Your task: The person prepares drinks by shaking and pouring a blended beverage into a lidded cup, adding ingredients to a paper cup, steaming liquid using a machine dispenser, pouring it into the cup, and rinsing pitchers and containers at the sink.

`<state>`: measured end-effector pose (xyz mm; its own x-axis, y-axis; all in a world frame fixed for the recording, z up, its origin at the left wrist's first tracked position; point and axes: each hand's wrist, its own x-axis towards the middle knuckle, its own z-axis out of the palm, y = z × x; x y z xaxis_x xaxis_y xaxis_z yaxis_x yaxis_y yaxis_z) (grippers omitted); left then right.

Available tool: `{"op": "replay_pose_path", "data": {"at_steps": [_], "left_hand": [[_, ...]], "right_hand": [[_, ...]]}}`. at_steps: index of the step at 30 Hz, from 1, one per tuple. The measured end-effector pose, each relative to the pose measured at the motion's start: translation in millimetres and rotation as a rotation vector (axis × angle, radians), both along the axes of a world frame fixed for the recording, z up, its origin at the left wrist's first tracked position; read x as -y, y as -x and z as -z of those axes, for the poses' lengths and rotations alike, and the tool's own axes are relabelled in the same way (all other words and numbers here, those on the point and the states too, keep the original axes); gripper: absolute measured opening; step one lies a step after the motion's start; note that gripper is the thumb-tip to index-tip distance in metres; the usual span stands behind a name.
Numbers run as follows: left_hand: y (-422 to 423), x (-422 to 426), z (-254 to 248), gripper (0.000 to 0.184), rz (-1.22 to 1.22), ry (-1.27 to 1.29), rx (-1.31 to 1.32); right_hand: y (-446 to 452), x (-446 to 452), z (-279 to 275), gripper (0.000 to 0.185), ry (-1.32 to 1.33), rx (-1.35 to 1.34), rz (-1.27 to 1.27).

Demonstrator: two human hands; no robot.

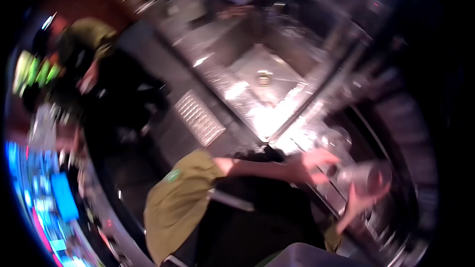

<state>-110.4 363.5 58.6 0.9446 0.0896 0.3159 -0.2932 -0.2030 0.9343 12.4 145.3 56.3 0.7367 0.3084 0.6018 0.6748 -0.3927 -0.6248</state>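
Left arm: extended across the torso, below the metal basin [233, 49]. The left hand [314, 166] points toward the clear cup [367, 178]; blur prevents telling whether its fingers are clamped or apart. Right hand [363, 200]: raised, fingers clamped around the cup, which is positioned below and to the right of the basin. Cup contents: indistinct. The basin contains a small yellowish object [264, 78]. A ribbed mat [200, 118] lies on the surface [158, 69] left of the basin.
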Motion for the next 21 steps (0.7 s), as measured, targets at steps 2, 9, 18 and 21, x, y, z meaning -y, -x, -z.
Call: {"op": "replay_pose_path", "data": {"at_steps": [2, 9, 18, 21], "left_hand": [[8.4, 10.3, -21.4, 0.088, 0.119, 0.099, -0.012], [27.5, -75.3, -30.1, 0.12, -0.336, -0.057, -0.039], [-20.1, -339.5, 59.1, 0.098, -0.667, 0.326, -0.039], [-45.2, -381.3, 103.3, 0.1, -0.651, -0.039, -0.058]], "right_hand": [[51.1, -20.4, -28.7, 0.099, -0.017, -0.171, -0.223], [126.3, -212.1, -60.2, 0.095, -0.559, -0.845, -0.47], [-106.1, -466.3, 109.4, 0.055, -0.25, -0.712, -0.188], [-181.1, -543.2, 164.8, 0.085, 0.237, -0.393, -0.021]]}}
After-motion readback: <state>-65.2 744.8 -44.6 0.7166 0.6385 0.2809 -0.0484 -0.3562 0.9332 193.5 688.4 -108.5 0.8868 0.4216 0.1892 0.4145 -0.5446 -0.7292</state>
